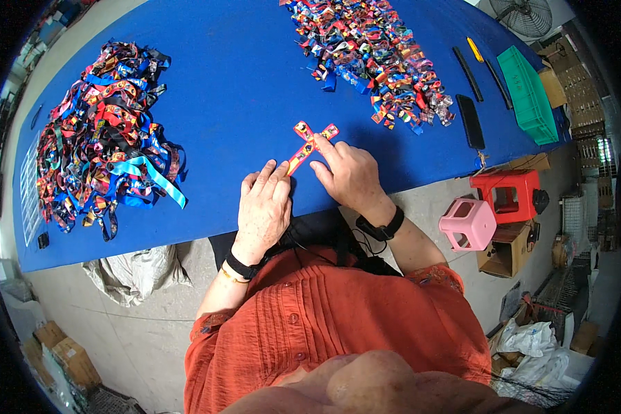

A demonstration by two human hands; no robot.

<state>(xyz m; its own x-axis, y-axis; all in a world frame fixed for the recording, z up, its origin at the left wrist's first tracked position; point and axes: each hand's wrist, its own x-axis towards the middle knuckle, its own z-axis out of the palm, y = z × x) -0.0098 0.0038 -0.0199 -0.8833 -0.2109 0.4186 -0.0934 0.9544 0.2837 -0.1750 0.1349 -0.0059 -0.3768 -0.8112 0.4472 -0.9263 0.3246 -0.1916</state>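
Note:
A red and yellow printed ribbon (297, 159) lies on the blue table, its two upper ends crossing in an X. My left hand (265, 207) has its fingertips closed together on the ribbon's lower end, nearest me. With its index finger, my right hand (352, 176) touches the ribbon at the crossing; the thumb stands apart and the other fingers curl underneath, partly hidden. To the left is a big heap of loose printed ribbons (110, 138), a light blue one trailing off it. Rows of folded ribbon pieces (376, 58) cover the far middle of the table.
At the right of the table lie a black phone-like slab (470, 121), dark rods (468, 74), a yellow cutter (474, 49) and a green crate (528, 93). Pink (468, 224) and red stools (524, 193) stand by the right edge. A white sack (138, 276) sits under the left edge.

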